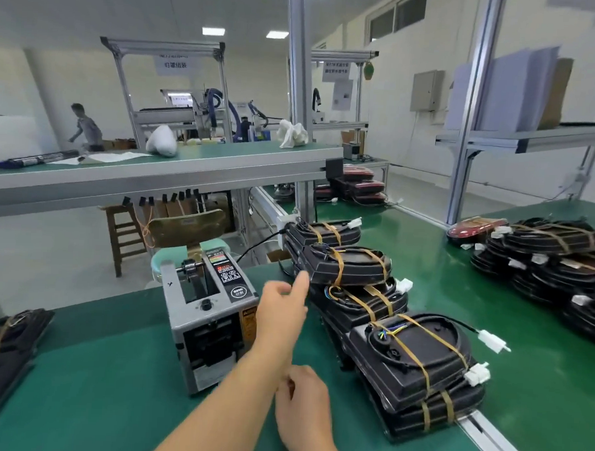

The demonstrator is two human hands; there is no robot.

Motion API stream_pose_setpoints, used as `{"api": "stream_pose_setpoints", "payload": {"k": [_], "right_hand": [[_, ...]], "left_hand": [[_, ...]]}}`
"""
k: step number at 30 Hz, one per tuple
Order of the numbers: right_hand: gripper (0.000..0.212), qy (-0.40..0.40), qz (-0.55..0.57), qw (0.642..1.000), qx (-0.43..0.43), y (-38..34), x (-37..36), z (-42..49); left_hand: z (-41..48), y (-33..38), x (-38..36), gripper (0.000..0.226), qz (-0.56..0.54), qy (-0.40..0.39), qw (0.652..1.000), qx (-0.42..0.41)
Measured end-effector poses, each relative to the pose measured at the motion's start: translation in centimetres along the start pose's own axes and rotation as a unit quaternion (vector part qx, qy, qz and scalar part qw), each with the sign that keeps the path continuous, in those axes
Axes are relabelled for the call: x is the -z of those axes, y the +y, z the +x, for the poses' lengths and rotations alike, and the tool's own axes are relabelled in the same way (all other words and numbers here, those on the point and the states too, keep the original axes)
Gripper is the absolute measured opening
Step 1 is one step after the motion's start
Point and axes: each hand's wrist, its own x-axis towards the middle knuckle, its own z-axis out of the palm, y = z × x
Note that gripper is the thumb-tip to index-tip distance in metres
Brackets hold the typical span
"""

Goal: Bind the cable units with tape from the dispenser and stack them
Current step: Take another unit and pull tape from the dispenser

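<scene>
The right hand [302,401] is nearest, fingers loosely curled and empty, resting against the left forearm. The left hand [279,310] reaches forward, holding nothing, index finger straight. Its tip is at the edge of a taped stack [349,266] in a row of bound cable units [416,366] on the green table [91,387]. The tape dispenser [208,320] sits just left of the hands. Another pile [556,252] lies farther right.
</scene>
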Motion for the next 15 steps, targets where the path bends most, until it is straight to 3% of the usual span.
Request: {"api": "stream_pose_setpoints", "payload": {"k": [6,9,13,15], "right_hand": [[0.02,-0.015,-0.031,0.999,0.002,-0.2,-0.2,0.1],[0.025,-0.045,-0.052,0.998,-0.016,-0.6,0.3,0.2],[0.033,-0.065,-0.083,0.994,-0.028,-1.1,1.0,0.5],[0.033,-0.065,-0.083,0.994,-0.028,-1.3,1.2,0.4]], "left_hand": [[6.7,4.7,-3.2,0.103,-0.072,-0.047,0.977,0.195],[8.5,4.4,-4.3,0.097,-0.057,-0.074,0.97,0.226],[9.3,4.0,-5.2,0.057,-0.091,-0.094,0.963,0.234],[9.3,3.7,-5.4,0.052,-0.106,-0.079,0.967,0.218]]}}
